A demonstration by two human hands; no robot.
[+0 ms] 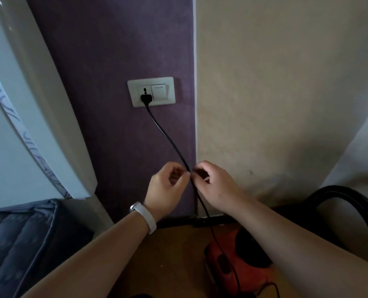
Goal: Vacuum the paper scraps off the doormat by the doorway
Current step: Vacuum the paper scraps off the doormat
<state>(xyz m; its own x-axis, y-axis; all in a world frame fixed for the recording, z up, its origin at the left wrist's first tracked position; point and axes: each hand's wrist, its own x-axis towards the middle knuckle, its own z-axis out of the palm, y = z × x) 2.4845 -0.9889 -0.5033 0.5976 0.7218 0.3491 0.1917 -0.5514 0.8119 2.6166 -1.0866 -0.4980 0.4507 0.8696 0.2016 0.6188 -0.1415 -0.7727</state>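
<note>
A black power cord (168, 136) hangs from its plug (146, 98), which sits in a white wall socket plate (170, 91) on the purple wall. The cord runs down to a red and black vacuum cleaner (239, 276) on the floor at the lower right. My left hand (165, 188), with a white wristband, and my right hand (217, 186) meet at the cord about halfway down. Both pinch it with curled fingertips. The vacuum's black hose (338, 196) arcs at the right. Doormat and paper scraps are out of view.
A tall white appliance (28, 115) fills the left side. Below it lies a grey-blue quilted cushion (17, 244). The floor (168, 254) is brown wood, with a black skirting (178, 220) along the wall. A beige wall (286, 82) stands on the right.
</note>
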